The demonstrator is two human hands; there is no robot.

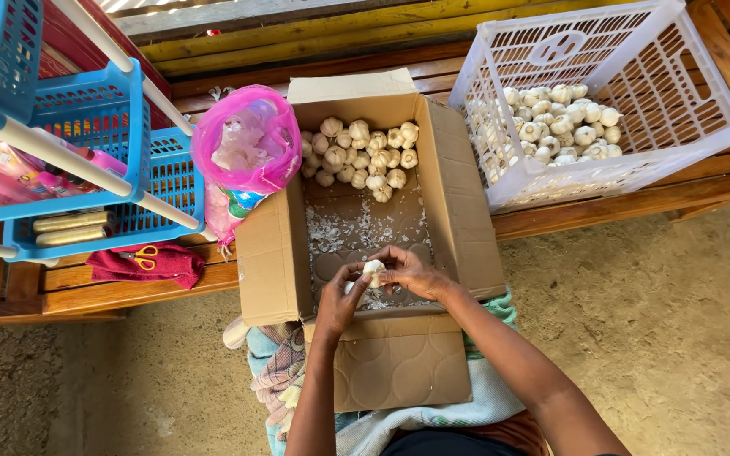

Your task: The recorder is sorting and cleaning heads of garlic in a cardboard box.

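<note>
Two hands meet on one garlic bulb [373,272] over the near end of the open cardboard box [466,211]. The right hand [410,272] pinches the bulb from the right with its fingertips; the left hand [340,297] closes on it from below and left, thumb against the skin. The bulb sits between both sets of fingertips, clear of the box floor. To peel it well, I judge the hands should stay low over the box so loose skin drops onto the papery flakes [344,228] already there. More bulbs [363,152] crowd the far end of the box. A pink bag [247,139] leans on its left wall, and a white crate [635,59] of garlic stands to its right
</note>
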